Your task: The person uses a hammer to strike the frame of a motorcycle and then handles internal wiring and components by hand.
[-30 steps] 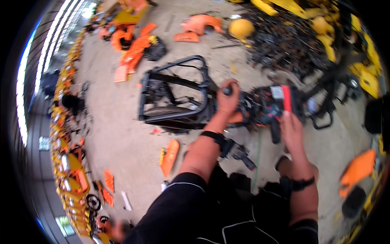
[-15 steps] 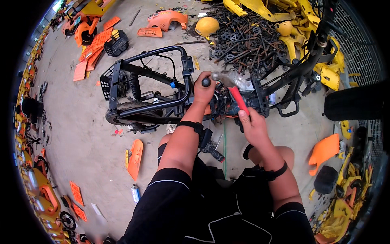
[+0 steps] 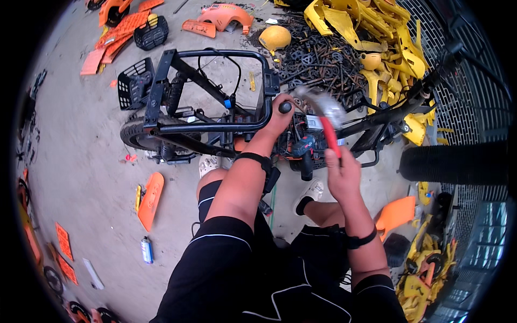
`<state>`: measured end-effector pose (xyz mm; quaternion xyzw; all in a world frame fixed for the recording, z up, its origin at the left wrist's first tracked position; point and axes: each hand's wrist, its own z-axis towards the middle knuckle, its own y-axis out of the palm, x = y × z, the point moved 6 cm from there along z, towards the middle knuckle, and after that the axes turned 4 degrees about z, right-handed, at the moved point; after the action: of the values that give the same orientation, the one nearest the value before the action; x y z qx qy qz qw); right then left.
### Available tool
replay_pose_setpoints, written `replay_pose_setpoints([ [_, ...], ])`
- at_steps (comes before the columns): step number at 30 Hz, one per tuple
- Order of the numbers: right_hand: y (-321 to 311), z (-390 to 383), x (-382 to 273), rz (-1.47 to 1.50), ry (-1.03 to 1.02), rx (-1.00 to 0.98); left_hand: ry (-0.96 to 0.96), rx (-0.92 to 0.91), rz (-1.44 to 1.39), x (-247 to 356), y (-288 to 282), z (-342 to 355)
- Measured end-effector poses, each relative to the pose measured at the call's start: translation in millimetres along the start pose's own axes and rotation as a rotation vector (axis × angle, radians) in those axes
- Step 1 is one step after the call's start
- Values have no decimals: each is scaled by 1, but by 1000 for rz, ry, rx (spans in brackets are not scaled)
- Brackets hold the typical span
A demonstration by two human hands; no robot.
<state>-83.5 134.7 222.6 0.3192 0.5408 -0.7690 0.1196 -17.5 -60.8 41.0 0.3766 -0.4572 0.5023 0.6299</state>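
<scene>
My left hand (image 3: 280, 118) is wrapped round an upright tool with a black rounded handle end (image 3: 285, 107); its lower part is hidden. In my right hand (image 3: 344, 175) is a hammer with a red handle (image 3: 330, 135). Its silver head is blurred by motion, just right of the black handle end and apart from it. Both hands are over the middle of a stripped black bike frame (image 3: 204, 129), which still has a rear wheel (image 3: 134, 134). A blue and black cordless drill (image 3: 305, 153) rests at the frame's middle, between my forearms.
Beyond the frame lie a heap of rusty cranks (image 3: 318, 67) and piled yellow panels (image 3: 355, 27). A black basket (image 3: 134, 83) stands by the rear wheel. An orange panel (image 3: 152, 202) and a spray can (image 3: 146, 250) are at left. A black ribbed column (image 3: 455, 164) juts in from the right.
The view has shifted and turned a little. The hammer head has moved away from the black handle end, to the right. Both hands keep their grips.
</scene>
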Motion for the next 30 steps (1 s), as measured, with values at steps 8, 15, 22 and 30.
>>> replay_pose_setpoints([
  [8,41,-10,46,-206,54,-121,81,-7,19,-13,11,0],
  [15,12,-4,19,64,86,8,56,-24,-15,5,-6,-4],
  [22,36,-10,46,-32,109,-95,32,-58,25,-2,4,-1],
  [30,-17,-2,-25,129,-165,125,50,-23,39,-12,0,1],
])
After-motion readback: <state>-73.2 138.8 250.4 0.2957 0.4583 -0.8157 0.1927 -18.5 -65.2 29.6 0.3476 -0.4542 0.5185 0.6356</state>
